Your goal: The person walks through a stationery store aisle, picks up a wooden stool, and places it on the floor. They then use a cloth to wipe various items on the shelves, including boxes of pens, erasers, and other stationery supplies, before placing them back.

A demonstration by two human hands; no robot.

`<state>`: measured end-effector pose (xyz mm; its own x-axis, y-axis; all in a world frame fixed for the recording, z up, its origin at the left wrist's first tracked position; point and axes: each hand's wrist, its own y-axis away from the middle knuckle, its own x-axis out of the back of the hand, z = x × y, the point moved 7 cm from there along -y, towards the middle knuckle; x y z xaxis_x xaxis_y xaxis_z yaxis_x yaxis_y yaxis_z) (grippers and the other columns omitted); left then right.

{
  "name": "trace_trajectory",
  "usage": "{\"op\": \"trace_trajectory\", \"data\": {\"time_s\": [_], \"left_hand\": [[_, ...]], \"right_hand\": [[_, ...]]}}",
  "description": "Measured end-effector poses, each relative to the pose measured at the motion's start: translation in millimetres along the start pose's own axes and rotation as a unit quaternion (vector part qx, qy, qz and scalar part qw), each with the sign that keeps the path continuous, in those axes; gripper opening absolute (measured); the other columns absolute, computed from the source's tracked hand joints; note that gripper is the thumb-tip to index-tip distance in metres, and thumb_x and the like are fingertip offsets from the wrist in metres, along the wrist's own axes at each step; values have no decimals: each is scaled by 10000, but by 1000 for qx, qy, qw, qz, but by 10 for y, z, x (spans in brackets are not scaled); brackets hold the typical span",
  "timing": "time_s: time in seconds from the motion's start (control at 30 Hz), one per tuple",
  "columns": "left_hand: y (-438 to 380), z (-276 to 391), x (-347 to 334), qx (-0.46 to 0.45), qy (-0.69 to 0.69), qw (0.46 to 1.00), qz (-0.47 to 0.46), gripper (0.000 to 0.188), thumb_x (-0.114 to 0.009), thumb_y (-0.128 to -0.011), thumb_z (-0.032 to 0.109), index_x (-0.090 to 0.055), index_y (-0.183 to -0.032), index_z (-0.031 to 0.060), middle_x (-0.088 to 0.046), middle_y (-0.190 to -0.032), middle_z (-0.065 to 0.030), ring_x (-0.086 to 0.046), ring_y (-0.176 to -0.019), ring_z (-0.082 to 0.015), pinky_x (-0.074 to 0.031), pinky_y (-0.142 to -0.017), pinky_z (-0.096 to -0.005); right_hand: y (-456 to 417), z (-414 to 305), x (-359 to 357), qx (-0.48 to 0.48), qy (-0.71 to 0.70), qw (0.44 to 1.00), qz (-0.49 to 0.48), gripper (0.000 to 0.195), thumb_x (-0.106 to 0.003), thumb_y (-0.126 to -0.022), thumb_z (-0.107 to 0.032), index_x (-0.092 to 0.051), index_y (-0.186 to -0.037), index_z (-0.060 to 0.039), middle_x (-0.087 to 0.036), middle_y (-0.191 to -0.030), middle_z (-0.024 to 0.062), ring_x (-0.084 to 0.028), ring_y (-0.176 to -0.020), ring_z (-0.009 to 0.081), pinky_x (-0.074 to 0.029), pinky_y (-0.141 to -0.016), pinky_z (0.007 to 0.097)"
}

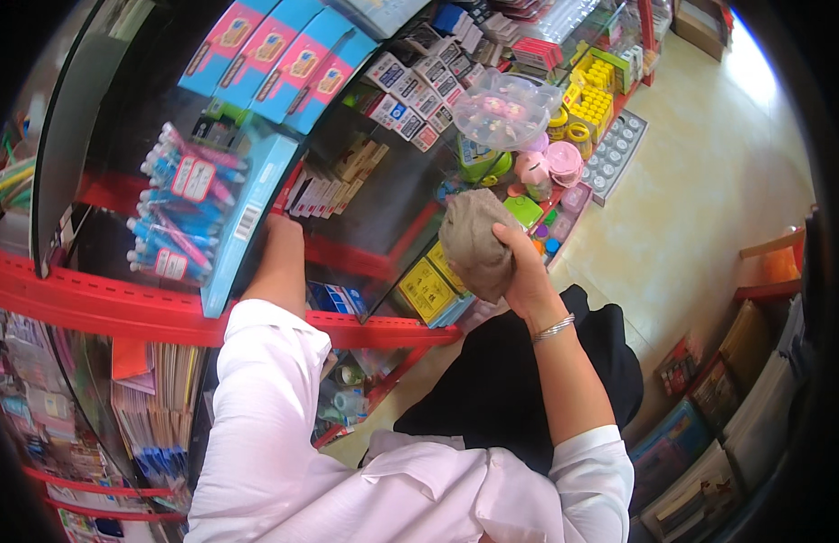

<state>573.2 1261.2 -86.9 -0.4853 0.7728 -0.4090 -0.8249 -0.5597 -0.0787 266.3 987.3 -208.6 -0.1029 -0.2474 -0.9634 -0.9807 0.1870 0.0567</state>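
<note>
A bunched grey-brown cloth [475, 237] is gripped in my right hand [528, 271], with the thumb lying over its edge. It is held in front of the lower shelf, near a yellow box [426, 290] with printed writing. My left forearm reaches into the shelf under the upper glass level; the hand itself is out of view, hidden past the light-blue flat box [253, 217]. Several small white-and-red cartons [331, 193] lie just beyond that wrist. On the upper level, bundles of blue and pink pens [185, 203] lie beside the flat box.
Red metal rails [155, 319] edge the glass shelves. Blue-and-pink boxes [280, 58] stand at the far upper left. A clear compartment box [506, 108], a pink piggy bank [532, 166] and yellow glue sticks [592, 102] crowd the right end. Folders and books [711, 407] line the opposite rack.
</note>
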Motion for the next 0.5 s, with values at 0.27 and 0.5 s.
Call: {"op": "trace_trajectory", "data": {"time_s": [0.27,0.5], "left_hand": [[532,107,-19,28,42,999,-15,292,-449,-923,327,-563,-1031,80,-621,-1010,-59,-584,-780,-150,-435,-656,-254],[1322,-51,300,253,163,941,-153,194,-413,-862,79,-570,-972,53,-580,-808,-72,-503,-600,-145,-379,-512,-270]], "right_hand": [[-403,413,-358,62,60,988,-128,660,-528,-836,-10,-257,-1438,-28,-449,-1347,114,-439,-1241,214,-342,-1048,333],[-489,618,-616,272,525,803,-71,853,-526,-770,-66,-56,-1481,-32,162,-1488,311,138,-1413,374,-21,-1132,378]]}}
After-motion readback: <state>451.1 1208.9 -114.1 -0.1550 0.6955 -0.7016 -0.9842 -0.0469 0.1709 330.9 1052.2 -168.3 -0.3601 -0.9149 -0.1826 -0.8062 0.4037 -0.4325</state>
